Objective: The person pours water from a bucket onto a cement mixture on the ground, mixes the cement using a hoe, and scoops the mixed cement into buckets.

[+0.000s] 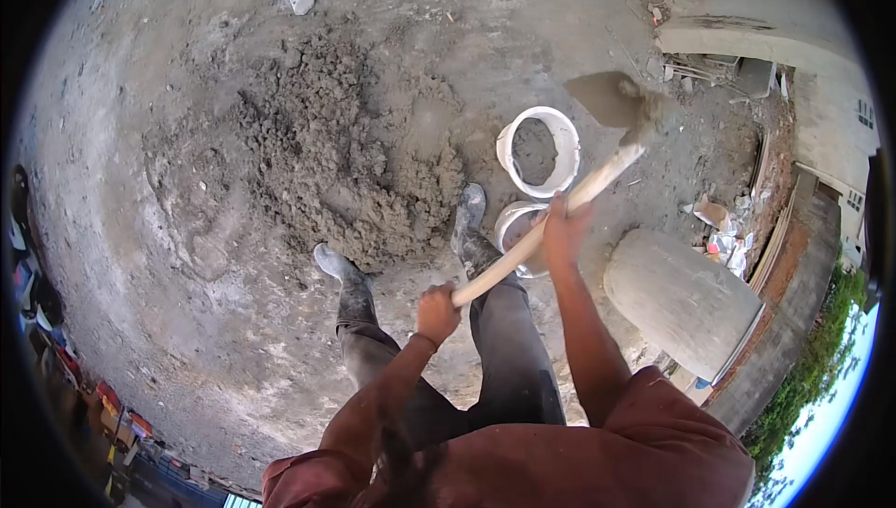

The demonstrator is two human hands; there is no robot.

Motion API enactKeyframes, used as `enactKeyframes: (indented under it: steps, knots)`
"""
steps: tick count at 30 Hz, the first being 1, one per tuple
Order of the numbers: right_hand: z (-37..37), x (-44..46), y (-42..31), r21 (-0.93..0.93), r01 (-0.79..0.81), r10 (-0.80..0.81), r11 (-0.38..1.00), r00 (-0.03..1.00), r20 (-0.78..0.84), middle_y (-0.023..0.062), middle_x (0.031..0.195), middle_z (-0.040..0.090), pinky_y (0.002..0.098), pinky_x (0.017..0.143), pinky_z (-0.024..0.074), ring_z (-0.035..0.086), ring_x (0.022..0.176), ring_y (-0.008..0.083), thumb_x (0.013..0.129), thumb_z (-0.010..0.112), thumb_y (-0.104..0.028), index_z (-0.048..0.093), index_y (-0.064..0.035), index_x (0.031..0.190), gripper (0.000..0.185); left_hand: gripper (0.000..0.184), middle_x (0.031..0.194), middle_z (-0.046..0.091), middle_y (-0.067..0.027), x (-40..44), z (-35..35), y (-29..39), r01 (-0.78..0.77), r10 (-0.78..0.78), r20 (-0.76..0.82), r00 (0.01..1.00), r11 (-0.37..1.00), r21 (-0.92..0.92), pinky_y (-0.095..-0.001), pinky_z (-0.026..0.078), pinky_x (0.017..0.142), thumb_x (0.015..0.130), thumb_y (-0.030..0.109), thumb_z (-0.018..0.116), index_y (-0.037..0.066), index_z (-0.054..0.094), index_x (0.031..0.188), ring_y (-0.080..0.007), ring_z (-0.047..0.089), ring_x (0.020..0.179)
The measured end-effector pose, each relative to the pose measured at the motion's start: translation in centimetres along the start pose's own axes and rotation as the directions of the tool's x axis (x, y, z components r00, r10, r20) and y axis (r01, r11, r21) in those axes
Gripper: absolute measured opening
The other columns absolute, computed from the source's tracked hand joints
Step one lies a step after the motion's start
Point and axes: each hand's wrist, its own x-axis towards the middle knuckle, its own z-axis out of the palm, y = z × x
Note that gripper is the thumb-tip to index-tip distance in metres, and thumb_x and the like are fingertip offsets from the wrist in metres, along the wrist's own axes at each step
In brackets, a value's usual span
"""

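I hold a hoe by its pale wooden handle (504, 265), which slants up to the right across my legs. My left hand (437, 314) is wrapped round the handle's lower end. Farther up, my right hand (566, 236) grips the shaft and looks slightly blurred. The hoe's broad blade (605, 99) is raised at the upper right, past the white bucket (505, 149) that has grey mix inside. A second bucket (504, 221) stands nearer my boot, partly covered by the handle and my right hand. Wet grey mortar (327, 135) lies heaped in front of my boots.
A large pale rounded drum-like object (681, 293) lies right of my legs. Rubble and torn bags (726, 239) sit beside a low wall (784, 293). A pale stone (301, 1) lies beyond the heap. Assorted items line the far left edge.
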Motion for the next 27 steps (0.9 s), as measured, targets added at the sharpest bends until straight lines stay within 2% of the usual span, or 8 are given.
enactKeyframes:
  steps: [3,8,11,13,14,19,20,27]
  knots:
    - [4.4,7.8,-0.9,-0.113,-0.012,0.024,0.994,0.995,0.101,0.0154,0.074,0.06,0.0355,0.041,0.0488,0.059,0.046,0.0214,0.098,0.064,-0.011,0.03,0.0088,0.135,0.054,0.032,0.088,0.067,-0.0266,3.1,-3.8,5.3,-0.091,0.113,0.061,0.992,0.953,-0.291,-0.0537,0.051,0.074,0.085,0.018,0.078,0.004,0.061,0.108,-0.0461,0.066,0.088]
    - [19.1,17.1,7.4,-0.366,-0.063,0.16,0.929,0.957,0.243,0.0115,0.063,0.06,0.0389,0.043,0.0505,0.06,0.047,0.0237,0.093,0.066,-0.016,0.061,0.0069,0.087,0.024,0.045,0.089,0.068,-0.0269,10.8,-5.3,2.1,-0.049,0.053,-0.001,0.999,0.923,-0.381,-0.0499,0.052,0.074,0.086,0.032,0.078,-0.001,0.06,0.112,-0.0481,0.066,0.086]
    - [24.5,10.8,19.1,-0.568,-0.102,0.377,0.817,0.839,0.391,0.0157,0.064,0.061,0.0439,0.043,0.0507,0.061,0.048,0.029,0.088,0.064,-0.011,0.06,0.0081,0.089,0.02,0.044,0.092,0.07,-0.0276,7.4,-7.2,-3.1,0.31,-0.259,0.198,0.946,0.899,-0.308,-0.0523,0.052,0.081,0.084,0.034,0.076,-0.004,0.065,0.104,-0.0465,0.068,0.093]
    - [24.8,0.8,24.8,-0.423,-0.476,0.621,0.771,0.709,0.335,0.0169,0.066,0.057,0.047,0.042,0.0492,0.058,0.047,0.0311,0.085,0.062,-0.005,0.057,0.0075,0.095,0.017,0.045,0.093,0.07,-0.0293,0.1,-9.7,-4.4,0.52,-0.447,0.309,0.839,0.826,-0.216,-0.051,0.053,0.083,0.084,0.033,0.076,-0.005,0.064,0.104,-0.0471,0.067,0.095]
    - [24.6,-2.6,26.0,-0.556,-0.367,0.618,0.745,0.694,0.37,0.0156,0.071,0.056,0.0466,0.043,0.049,0.058,0.049,0.0299,0.087,0.062,-0.005,0.055,0.0081,0.102,0.022,0.046,0.095,0.07,-0.0303,-2.9,-9.4,-5.0,0.527,-0.479,0.257,0.839,0.833,-0.168,-0.0502,0.053,0.083,0.084,0.033,0.076,-0.007,0.064,0.103,-0.0475,0.068,0.095]
    - [25.2,-2.7,23.3,-0.628,-0.358,0.706,0.691,0.521,0.48,0.0167,0.077,0.059,0.047,0.047,0.0509,0.061,0.056,0.0283,0.09,0.062,-0.008,0.054,0.0076,0.106,0.024,0.048,0.096,0.069,-0.0319,-2.5,-10.0,-0.5,0.561,-0.502,0.257,0.826,0.685,-0.466,-0.0521,0.052,0.085,0.089,0.037,0.072,-0.008,0.061,0.103,-0.0484,0.068,0.099]
    - [24.8,-2.4,19.7,-0.693,-0.37,0.754,0.619,0.529,0.39,0.0152,0.074,0.058,0.0443,0.047,0.0502,0.06,0.054,0.0269,0.091,0.062,-0.008,0.054,0.0047,0.103,0.019,0.043,0.077,0.064,-0.0129,-1.9,-10.0,1.6,0.491,-0.447,0.205,0.87,0.763,-0.421,-0.0351,0.055,0.057,0.094,0.031,0.072,-0.009,0.057,0.101,-0.02,0.065,0.062]
    - [10.7,3.2,8.0,-0.53,-0.685,0.838,0.5,0.227,0.496,0.0094,0.067,0.054,0.0316,0.044,0.0459,0.051,0.048,0.0171,0.096,0.062,-0.011,0.048,-0.0057,0.085,0.018,0.06,0.087,0.066,-0.02,-4.5,-17.1,18.7,0.372,-0.143,0.403,0.904,0.727,-0.577,-0.0421,0.055,0.069,0.091,0.045,0.072,-0.01,0.054,0.106,-0.028,0.068,0.076]
